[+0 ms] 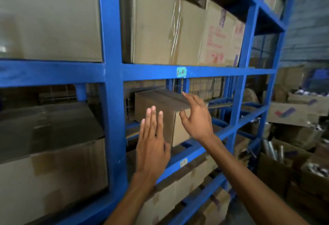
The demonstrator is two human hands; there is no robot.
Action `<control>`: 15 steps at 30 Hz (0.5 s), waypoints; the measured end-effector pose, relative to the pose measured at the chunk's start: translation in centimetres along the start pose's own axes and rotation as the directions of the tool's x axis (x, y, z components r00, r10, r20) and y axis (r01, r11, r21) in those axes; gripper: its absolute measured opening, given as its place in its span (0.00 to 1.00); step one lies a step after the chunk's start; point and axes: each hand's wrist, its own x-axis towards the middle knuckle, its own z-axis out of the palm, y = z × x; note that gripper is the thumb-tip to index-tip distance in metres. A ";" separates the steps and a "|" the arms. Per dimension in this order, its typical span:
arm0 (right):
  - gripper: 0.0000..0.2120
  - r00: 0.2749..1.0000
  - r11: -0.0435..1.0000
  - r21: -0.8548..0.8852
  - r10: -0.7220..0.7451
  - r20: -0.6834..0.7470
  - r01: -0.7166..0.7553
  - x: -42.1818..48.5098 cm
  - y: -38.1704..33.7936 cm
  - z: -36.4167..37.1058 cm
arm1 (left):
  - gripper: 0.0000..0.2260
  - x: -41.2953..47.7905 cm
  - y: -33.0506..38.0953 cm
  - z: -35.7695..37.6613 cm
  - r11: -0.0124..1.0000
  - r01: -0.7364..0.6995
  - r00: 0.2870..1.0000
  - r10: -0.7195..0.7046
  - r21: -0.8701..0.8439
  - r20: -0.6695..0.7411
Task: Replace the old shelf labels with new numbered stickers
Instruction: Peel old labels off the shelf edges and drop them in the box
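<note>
A teal label [181,72] with handwritten red marks is stuck on the front of a blue horizontal shelf beam [222,71]. A paler worn label [183,162] sits on the beam one level lower. My right hand [196,118] is raised below the teal label, fingers spread, index fingertip pointing up toward it, empty. My left hand [152,139] is flat with fingers together and extended, in front of a small cardboard box [160,111] on the middle shelf, holding nothing.
The blue steel rack's upright post [112,100] stands left of my hands. Large cardboard boxes [160,22] fill the shelf above, and others sit at the left [49,162] and below. At right, open cartons [293,114] of goods cover the floor.
</note>
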 end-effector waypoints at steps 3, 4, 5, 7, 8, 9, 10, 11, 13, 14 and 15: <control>0.25 0.998 1.000 0.016 0.004 -0.070 -0.003 3.6 1.6 0.1 | 0.41 4.2 0.1 -0.1 0.998 -0.048 0.997 0.051 0.049 -0.064; 0.25 0.995 1.000 0.027 0.015 -0.094 -0.012 4.7 2.2 0.4 | 0.41 5.5 0.1 0.1 0.995 -0.062 0.995 0.068 0.084 -0.076; 0.24 0.992 0.999 0.036 0.030 -0.119 -0.025 6.3 3.0 0.7 | 0.41 7.2 0.1 0.2 0.989 -0.076 0.993 0.087 0.125 -0.085; 0.24 0.986 0.996 0.057 0.082 -0.146 -0.074 9.0 4.2 1.5 | 0.42 10.3 0.2 0.7 0.970 -0.085 0.991 0.105 0.227 -0.081; 0.23 0.983 0.992 0.072 0.110 -0.149 -0.100 10.2 4.7 2.0 | 0.42 11.6 0.3 0.8 0.958 -0.079 0.993 0.101 0.277 -0.066; 0.23 0.979 0.989 0.087 0.132 -0.155 -0.119 11.4 5.2 2.6 | 0.43 13.1 0.4 1.1 0.944 -0.077 0.994 0.099 0.321 -0.054; 0.22 0.976 0.986 0.108 0.146 -0.162 -0.130 12.2 5.3 3.1 | 0.43 14.1 0.5 1.1 0.929 -0.067 0.994 0.092 0.364 -0.051; 0.22 0.973 0.982 0.125 0.158 -0.169 -0.138 13.1 5.8 3.7 | 0.43 15.4 0.6 1.5 0.911 -0.066 0.994 0.097 0.407 -0.055; 0.23 0.966 0.974 0.168 0.183 -0.181 -0.153 14.2 6.0 4.6 | 0.43 16.9 0.6 1.7 0.878 -0.056 0.992 0.104 0.476 -0.075; 0.23 0.961 0.968 0.190 0.199 -0.192 -0.162 14.6 6.2 5.0 | 0.42 17.6 0.6 2.1 0.863 -0.053 0.992 0.104 0.503 -0.073; 0.23 0.956 0.963 0.210 0.210 -0.205 -0.167 14.9 6.3 5.3 | 0.42 18.1 0.4 2.4 0.850 -0.050 0.992 0.102 0.524 -0.071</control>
